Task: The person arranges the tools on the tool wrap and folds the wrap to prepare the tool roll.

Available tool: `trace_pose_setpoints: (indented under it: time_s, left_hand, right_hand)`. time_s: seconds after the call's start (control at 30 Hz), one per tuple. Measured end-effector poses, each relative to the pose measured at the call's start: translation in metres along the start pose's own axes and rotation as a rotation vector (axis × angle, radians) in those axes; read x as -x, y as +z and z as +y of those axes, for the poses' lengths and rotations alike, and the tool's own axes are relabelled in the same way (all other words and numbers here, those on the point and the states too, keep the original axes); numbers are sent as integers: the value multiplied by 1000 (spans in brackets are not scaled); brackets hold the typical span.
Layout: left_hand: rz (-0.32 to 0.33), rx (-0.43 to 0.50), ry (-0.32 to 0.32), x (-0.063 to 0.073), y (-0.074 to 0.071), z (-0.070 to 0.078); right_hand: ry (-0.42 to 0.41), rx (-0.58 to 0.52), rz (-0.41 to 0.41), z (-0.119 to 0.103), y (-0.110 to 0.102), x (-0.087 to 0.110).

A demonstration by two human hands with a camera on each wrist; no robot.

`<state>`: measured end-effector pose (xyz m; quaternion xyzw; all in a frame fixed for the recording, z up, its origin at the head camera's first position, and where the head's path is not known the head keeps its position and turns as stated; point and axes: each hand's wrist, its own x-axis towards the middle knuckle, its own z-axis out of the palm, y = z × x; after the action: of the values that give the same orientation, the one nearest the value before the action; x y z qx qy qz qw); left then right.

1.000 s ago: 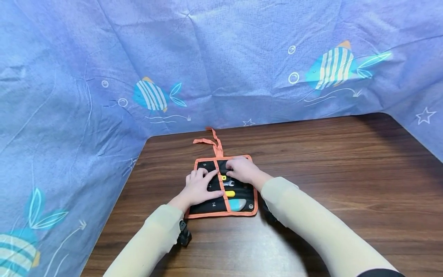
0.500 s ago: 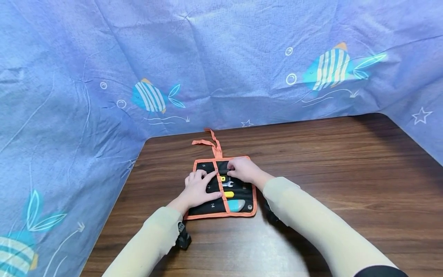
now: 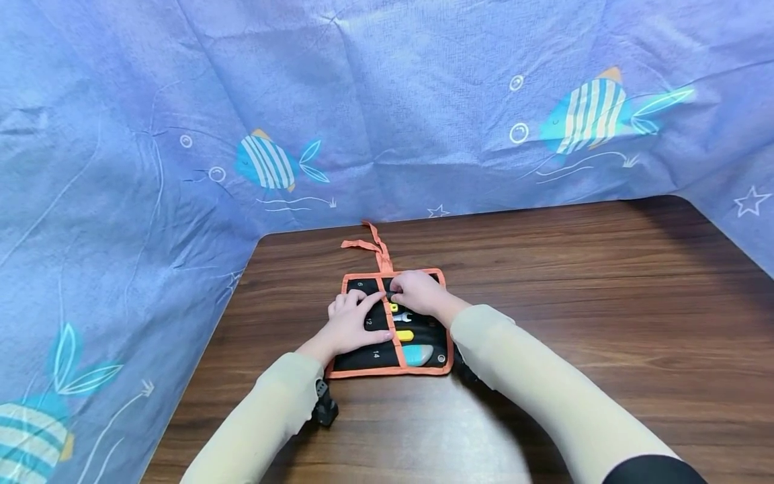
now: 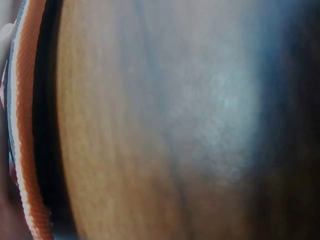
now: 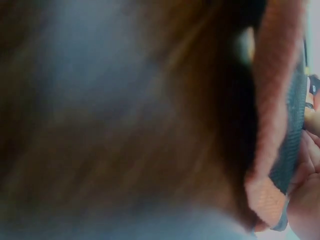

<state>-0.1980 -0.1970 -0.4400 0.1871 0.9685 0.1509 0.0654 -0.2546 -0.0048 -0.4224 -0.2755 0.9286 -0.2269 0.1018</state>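
Note:
A black tool roll [image 3: 347, 364] with orange trim lies unrolled on the table, numbers printed beside its pockets. My left hand [image 3: 347, 327] rests on its left half, thumb and index spread along the orange middle band [image 3: 390, 319]. Over the upper pocket, my right hand [image 3: 421, 294] pinches a dark ribbed piece [image 3: 390, 296], mostly hidden by the fingers. Below it, a small yellow end [image 3: 394, 307], a wrench [image 3: 402, 317], a yellow handle [image 3: 404, 335] and a teal-and-grey rounded tool [image 3: 418, 355] stick out of the pockets. Both wrist views show mainly blurred table and the roll's orange edge [image 4: 25, 110].
Two orange tie straps [image 3: 382, 255] trail from the roll's far edge. The brown wooden table [image 3: 580, 296] extends to the right, and a blue fish-print cloth [image 3: 411, 121] hangs behind and at the sides. A black wrist device [image 3: 325, 405] sits under the left forearm.
My right fingers have moved left toward the orange band, so less of the dark ribbed piece shows between them and the band. The left hand keeps its place on the roll.

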Motion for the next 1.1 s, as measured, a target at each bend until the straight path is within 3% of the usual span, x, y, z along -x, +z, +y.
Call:
trace_pose_setpoints:
  time_s: [0.37, 0.83, 1.1]
  left_hand:
    - [-16, 9, 6, -1, 0, 1]
    - [-21, 26, 19, -1, -1, -1]
    - [-40, 4, 7, -1, 0, 1]
  right_hand:
    - [29, -59, -6, 6, 0, 2]
    - [21, 34, -1, -7, -4, 2]
    - [66, -23, -14, -8, -2, 3]
